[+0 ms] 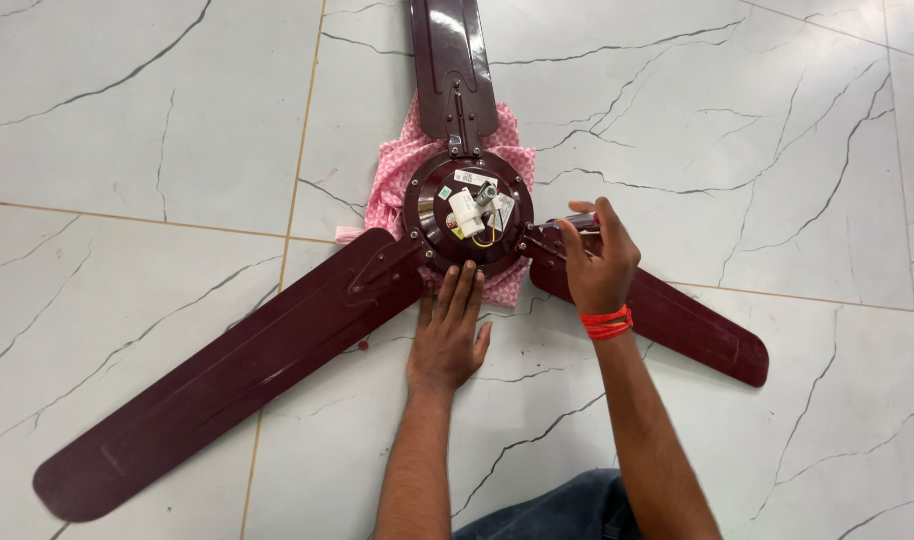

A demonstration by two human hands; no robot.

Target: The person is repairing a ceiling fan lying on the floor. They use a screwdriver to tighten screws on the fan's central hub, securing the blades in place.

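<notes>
Ceiling fan (457,215) lies flat on the white tile floor (757,150), with a pink cloth (397,165) under its round middle part (467,210). Three dark red blades (237,370) stick out from the middle. The left hand (449,335) lies flat, fingers straight and loose, the tips touching the rim of the round part. The right hand (599,262) is curled around a dark tool (575,222) with a red bit — it sits where the right-side blade joins the middle. A red thread band (607,322) goes around that wrist.
</notes>
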